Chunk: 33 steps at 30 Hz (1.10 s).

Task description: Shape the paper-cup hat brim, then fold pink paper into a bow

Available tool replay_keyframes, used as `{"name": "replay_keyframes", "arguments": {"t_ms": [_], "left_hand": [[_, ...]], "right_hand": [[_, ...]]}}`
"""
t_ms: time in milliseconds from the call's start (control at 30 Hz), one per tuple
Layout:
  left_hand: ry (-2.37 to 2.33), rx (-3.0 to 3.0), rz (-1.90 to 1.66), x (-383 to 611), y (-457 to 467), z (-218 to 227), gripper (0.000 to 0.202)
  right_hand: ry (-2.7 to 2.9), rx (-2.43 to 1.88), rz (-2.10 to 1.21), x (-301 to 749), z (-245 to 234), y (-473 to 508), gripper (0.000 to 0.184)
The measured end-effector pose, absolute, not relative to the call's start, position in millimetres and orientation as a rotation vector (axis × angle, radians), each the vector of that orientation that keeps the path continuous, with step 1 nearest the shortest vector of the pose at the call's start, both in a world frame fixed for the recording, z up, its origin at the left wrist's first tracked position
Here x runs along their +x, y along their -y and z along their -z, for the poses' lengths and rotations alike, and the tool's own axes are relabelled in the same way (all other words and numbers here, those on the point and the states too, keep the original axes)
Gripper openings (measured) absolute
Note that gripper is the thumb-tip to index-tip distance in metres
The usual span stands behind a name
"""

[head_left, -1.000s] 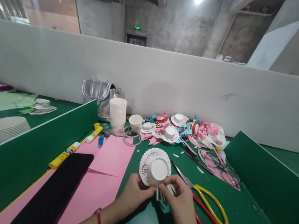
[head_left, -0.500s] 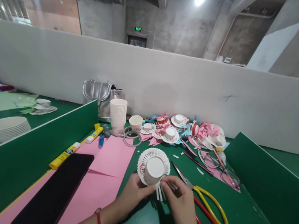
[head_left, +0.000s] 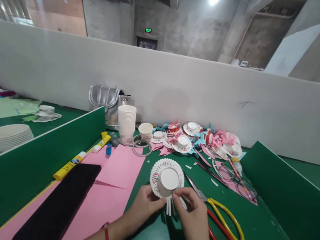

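Between my hands is a white paper cup [head_left: 169,178], bottom up, its wall cut into strips that fan out into a round frilled rim. My left hand [head_left: 145,205] grips the lower left of that rim between thumb and fingers. With thumb and fingertips pinched, my right hand [head_left: 191,207] holds strips at the lower right. A few loose strips hang straight down between the two hands. Just right of my right hand lie scissors [head_left: 217,215] with one yellow and one red handle loop.
Pink paper [head_left: 121,167], a black phone [head_left: 60,201] and glue sticks [head_left: 69,165] lie left. Behind stand stacked paper cups [head_left: 126,122], a tape roll [head_left: 142,146] and several finished cup flowers [head_left: 182,143]. Eyeglasses [head_left: 243,187] lie right. Green dividers [head_left: 292,207] flank the desk.
The cut cup has turned and shifted slightly to the right in my hands. My fingers keep nearly the same hold, and the hanging strips have moved a little.
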State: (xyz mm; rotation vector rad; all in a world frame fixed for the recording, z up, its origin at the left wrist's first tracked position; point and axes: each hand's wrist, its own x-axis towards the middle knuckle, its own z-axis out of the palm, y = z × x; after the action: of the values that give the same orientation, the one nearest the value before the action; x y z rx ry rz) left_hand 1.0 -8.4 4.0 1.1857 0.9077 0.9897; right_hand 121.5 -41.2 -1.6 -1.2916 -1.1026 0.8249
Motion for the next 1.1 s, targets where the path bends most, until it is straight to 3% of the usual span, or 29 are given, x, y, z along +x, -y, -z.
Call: {"name": "replay_keyframes", "arguments": {"t_ms": [367, 600, 1100], "left_hand": [[-0.915, 1.168, -1.017, 0.1, 6.1, -2.8, 0.02], [-0.982, 1.217, -1.069, 1.1, 4.2, -1.0, 0.012], [-0.929, 1.062, -0.962, -3.2, -0.3, 5.6, 0.011]], "right_hand": [[1.273, -1.308, -0.827, 121.7, 13.9, 38.0, 0.02], [1.232, -1.246, -0.778, 120.0, 3.4, 41.2, 0.008], [1.489, -1.383, -0.744, 116.9, 9.8, 40.9, 0.01]]}}
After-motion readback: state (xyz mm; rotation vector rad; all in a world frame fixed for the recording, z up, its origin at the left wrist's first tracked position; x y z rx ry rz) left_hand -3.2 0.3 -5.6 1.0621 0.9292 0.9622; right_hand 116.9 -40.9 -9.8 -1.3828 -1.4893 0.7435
